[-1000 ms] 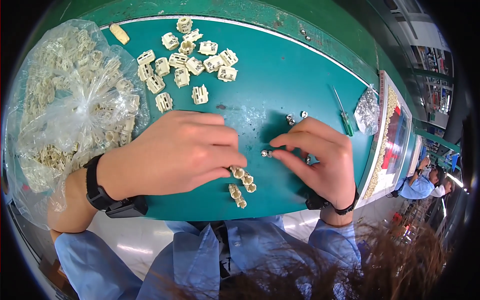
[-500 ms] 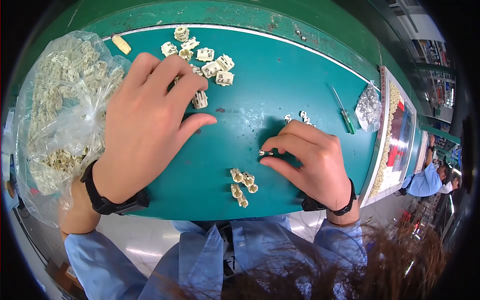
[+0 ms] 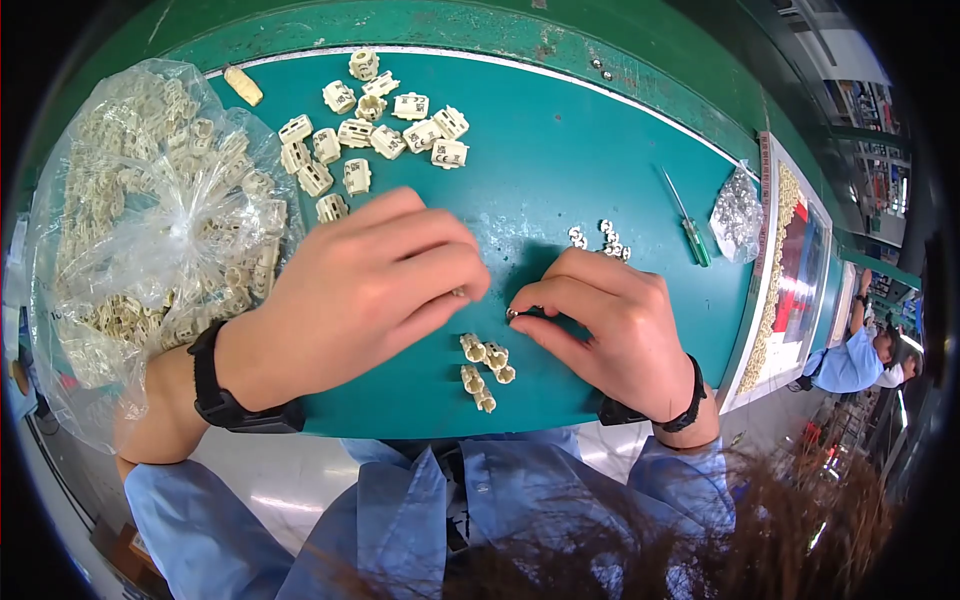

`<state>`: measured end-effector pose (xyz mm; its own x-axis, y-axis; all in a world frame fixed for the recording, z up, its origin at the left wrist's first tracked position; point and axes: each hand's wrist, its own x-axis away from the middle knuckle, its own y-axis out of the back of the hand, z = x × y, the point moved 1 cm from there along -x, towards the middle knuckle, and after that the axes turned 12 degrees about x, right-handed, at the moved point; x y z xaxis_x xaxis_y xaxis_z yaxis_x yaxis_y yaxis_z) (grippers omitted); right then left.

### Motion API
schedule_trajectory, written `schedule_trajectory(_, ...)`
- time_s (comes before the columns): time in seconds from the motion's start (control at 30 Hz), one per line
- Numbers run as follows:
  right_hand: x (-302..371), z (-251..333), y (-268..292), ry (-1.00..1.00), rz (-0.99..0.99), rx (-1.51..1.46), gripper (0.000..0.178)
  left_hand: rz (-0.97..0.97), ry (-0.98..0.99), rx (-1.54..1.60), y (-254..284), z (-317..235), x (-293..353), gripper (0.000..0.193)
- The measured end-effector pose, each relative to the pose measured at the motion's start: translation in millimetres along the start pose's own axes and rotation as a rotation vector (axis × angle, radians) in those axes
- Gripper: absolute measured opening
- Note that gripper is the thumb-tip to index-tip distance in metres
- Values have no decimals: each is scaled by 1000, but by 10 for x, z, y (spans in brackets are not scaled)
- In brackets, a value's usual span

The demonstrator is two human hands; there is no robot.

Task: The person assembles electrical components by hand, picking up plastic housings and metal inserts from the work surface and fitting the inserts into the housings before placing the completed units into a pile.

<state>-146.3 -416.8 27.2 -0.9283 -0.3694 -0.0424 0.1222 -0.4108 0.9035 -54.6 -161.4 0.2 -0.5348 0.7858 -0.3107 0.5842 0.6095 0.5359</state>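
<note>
My left hand (image 3: pixel 370 285) is closed over a cream plastic socket (image 3: pixel 458 292); only a sliver of it shows between the fingers. Facing it, my right hand (image 3: pixel 610 325) pinches a small shiny metal piece (image 3: pixel 512 314) between thumb and forefinger. The two hands are close together but apart. Just below them lies a small cluster of cream sockets (image 3: pixel 485 360), open ends showing. Beyond my left hand, several more cream sockets (image 3: pixel 388 142) are scattered, some with dark print. Past my right hand sit several small metal pieces (image 3: pixel 610 240) in a loose group.
A clear plastic bag (image 3: pixel 180 230) full of cream parts fills the left side. To the right lie a green-handled screwdriver (image 3: pixel 690 230), a bag of metal pieces (image 3: pixel 737 215) and a white-framed board (image 3: pixel 765 300). A tan stub (image 3: pixel 243 86) lies at the far left edge.
My left hand has come back from the scattered sockets toward my right hand, its fingers now closed on a socket. My right hand has shifted slightly left, still pinching metal.
</note>
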Motion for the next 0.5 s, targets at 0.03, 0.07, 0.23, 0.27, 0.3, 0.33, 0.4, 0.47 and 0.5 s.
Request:
schedule_trajectory(0.03, 7, -1, -15, 2, -6, -5, 17, 24, -7, 81, -28, 12, 5, 24)
schedule_trajectory(0.07, 12, 0, -26, 4, -12, -10, 17, 25, -7, 83, -37, 22, 6, 24)
schedule_trajectory(0.23, 19, 10, -51, -7, -10, -43, 18, 78, 76, 186, -54, 27, 10, 27)
schedule_trajectory(0.27, 20, 5, -37, -7, -26, -64, 18, 77, 98, 192, -58, 7, 7, 28)
schedule_trajectory(0.3, 20, 2, -21, -8, -43, -85, 19, 75, 121, 197, -64, -3, 5, 29)
schedule_trajectory(0.33, 14, 6, -9, -8, -59, -107, 19, 74, 124, 198, -78, -2, 4, 29)
schedule_trajectory(0.4, 0, 70, 15, 17, -82, -115, 21, 74, 111, 178, -118, 2, 7, 34)
schedule_trajectory(0.47, -14, 135, 22, 66, -132, -129, 26, 73, 108, 170, -130, 7, 15, 36)
schedule_trajectory(0.5, -22, 144, 7, 65, -129, -131, 26, 73, 108, 161, -123, 8, 14, 36)
